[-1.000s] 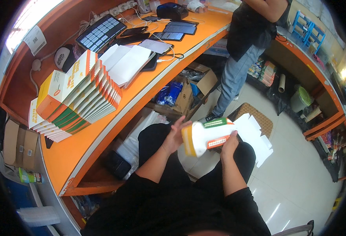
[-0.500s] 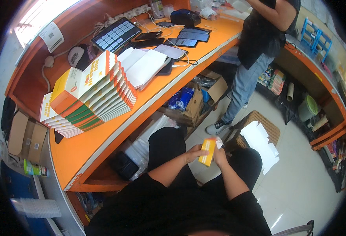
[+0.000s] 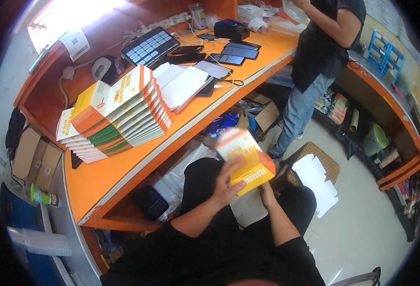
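Since it is thin folded card, the orange-and-white carton [image 3: 246,159] looks light and crushable; left hand [image 3: 227,183] fingers wrap its side, right hand [image 3: 267,188] supports underneath, fingers hidden.

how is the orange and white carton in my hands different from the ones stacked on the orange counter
The orange and white carton in the hands is opened into a box shape; the stacked cartons lie folded flat. It is held tilted above the lap, gripped by the left hand; the stack rests fanned on the orange counter. Both share orange-and-white printing.
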The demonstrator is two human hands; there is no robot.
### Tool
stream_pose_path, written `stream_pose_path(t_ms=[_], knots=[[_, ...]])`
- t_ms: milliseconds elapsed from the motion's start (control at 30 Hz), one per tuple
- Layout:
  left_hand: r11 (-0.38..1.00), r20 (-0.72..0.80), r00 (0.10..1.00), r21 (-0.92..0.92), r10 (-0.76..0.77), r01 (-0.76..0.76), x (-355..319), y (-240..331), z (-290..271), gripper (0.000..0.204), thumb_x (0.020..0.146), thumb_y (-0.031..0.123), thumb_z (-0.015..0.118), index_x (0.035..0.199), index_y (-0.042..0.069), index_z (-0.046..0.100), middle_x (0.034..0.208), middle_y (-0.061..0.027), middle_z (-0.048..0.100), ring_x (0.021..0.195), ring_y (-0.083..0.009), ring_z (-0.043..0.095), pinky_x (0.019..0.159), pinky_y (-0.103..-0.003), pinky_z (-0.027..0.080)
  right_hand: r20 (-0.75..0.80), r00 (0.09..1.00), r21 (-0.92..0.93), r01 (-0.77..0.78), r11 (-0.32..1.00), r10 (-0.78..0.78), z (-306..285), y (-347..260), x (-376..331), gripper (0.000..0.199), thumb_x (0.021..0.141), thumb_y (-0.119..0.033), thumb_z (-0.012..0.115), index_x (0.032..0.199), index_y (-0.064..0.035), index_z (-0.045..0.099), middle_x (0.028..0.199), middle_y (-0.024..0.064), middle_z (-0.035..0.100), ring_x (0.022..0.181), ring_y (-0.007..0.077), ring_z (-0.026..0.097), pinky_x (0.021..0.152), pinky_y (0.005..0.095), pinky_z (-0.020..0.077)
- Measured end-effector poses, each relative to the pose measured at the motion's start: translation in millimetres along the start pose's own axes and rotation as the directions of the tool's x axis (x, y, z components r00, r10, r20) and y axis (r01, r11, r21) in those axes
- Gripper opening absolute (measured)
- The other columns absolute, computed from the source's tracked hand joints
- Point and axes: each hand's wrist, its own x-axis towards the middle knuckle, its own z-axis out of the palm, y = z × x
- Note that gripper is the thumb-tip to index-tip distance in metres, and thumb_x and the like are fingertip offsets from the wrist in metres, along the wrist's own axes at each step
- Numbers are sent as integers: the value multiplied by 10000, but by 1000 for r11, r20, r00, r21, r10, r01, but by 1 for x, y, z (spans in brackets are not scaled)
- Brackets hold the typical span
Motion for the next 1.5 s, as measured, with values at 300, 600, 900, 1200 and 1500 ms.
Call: stream_pose_path(t_ms=[300,600,900,1200,1500], knots=[[42,-99,437,990,894,137,81,216,-173,605,720,314,755,1261,122,561,1387,-193,406,1280,-397,367,1037,-536,306,10,1000,-155,4,988,-3,0,-39,-13,920,865,-765,302,1506,-110,227,1554,136,216,1382,389,285,1123,513,185],[99,-552,488,725,676,682,131,217,-239,583,746,505,693,1229,186,629,1415,-130,403,1228,-432,364,1026,-487,348,-14,1000,-168,-30,985,28,0,-36,-11,849,889,-736,309,1482,-130,311,1535,128,265,1365,381,318,1102,507,226],[112,-705,585,671,400,733,113,169,-244,614,757,565,651,1217,158,638,1408,-129,418,1218,-433,391,1026,-484,354,-63,997,-164,-45,985,35,-6,-36,-15,833,903,-716,315,1469,-105,331,1522,140,280,1345,389,343,1096,494,244],[-75,-793,606,602,53,795,91,195,-255,512,914,530,478,1287,195,576,1466,-124,358,1347,-419,273,1013,-728,166,-79,997,-114,-21,993,12,-4,-46,-14,836,906,-706,331,1457,-77,349,1509,162,289,1320,377,376,1078,476,281],[-790,-347,930,602,-124,120,150,229,-267,772,717,543,727,1370,211,487,1540,-111,253,1446,-371,74,1046,-734,25,-129,992,-126,-30,992,14,-2,-55,-21,775,933,-663,332,1456,-92,352,1475,147,354,1313,384,395,1067,478,290]])
